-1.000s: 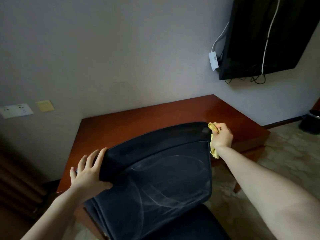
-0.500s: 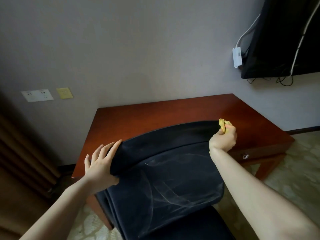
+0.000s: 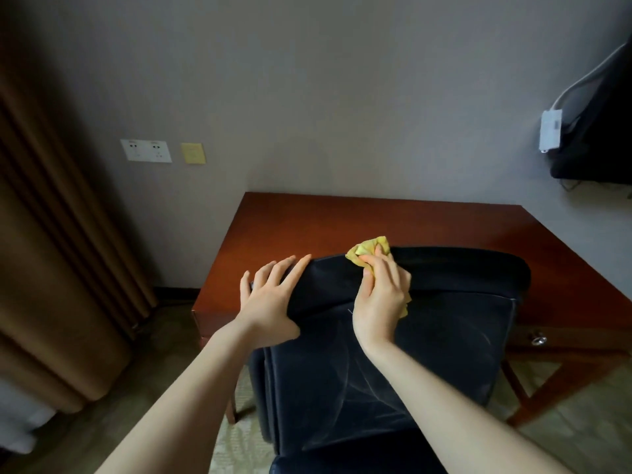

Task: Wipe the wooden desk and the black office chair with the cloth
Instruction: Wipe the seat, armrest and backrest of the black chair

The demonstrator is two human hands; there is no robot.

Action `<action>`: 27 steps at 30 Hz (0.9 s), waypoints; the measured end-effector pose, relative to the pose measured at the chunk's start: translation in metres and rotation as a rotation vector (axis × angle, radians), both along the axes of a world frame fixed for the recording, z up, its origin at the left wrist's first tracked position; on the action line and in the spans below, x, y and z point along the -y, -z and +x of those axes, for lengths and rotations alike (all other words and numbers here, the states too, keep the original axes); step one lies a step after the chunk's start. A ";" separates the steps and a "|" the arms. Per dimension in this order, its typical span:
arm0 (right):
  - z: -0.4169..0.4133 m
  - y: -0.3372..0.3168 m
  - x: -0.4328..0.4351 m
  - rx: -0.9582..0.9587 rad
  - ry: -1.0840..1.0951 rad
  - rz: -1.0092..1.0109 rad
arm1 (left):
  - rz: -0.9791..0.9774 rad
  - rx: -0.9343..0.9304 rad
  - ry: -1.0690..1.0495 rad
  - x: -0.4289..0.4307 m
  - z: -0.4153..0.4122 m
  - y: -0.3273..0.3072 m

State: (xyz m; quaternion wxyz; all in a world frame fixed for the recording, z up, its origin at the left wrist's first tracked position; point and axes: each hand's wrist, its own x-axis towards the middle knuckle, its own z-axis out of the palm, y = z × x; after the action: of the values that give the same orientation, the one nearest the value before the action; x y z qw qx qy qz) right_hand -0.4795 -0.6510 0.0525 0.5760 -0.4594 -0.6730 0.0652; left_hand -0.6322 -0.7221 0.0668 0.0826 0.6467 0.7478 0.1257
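The black office chair stands in front of me with its backrest facing me, streaked with pale wipe marks. My right hand is closed on a crumpled yellow cloth and presses it on the top edge of the backrest, left of its middle. My left hand lies flat with fingers spread on the backrest's top left corner. Behind the chair is the reddish wooden desk, its top bare.
Brown curtains hang at the left. Wall sockets and a yellow plate sit on the grey wall. A dark screen with a white adapter is mounted at the right. A drawer knob shows below the desk's right edge.
My right hand has slid the cloth leftwards along the top of the backrest, from its right end to near my left hand. My view has swung to the left.
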 end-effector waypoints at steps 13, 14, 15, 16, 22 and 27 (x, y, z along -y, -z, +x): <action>0.021 -0.008 -0.010 0.457 -0.343 0.354 | 0.254 0.110 -0.184 0.069 0.001 0.049; 0.016 -0.010 -0.008 0.458 -0.361 0.349 | 0.241 0.150 -0.225 0.071 0.002 0.052; 0.009 -0.012 -0.006 0.462 -0.385 0.346 | 0.218 0.189 -0.254 0.072 0.003 0.055; 0.000 -0.013 -0.003 0.477 -0.426 0.350 | 0.189 0.225 -0.272 0.074 0.002 0.057; -0.056 -0.022 0.017 0.807 -0.828 0.550 | 0.141 0.227 -0.266 0.090 -0.006 0.061; -0.061 -0.027 0.014 1.086 -0.948 0.740 | 0.083 0.158 -0.264 0.105 -0.012 0.050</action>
State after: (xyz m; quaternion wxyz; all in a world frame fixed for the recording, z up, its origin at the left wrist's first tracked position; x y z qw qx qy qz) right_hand -0.5409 -0.6649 0.0798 0.1947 0.1274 -0.9599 -0.1564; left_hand -0.6446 -0.8271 0.0172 0.0971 0.5338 0.8115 0.2168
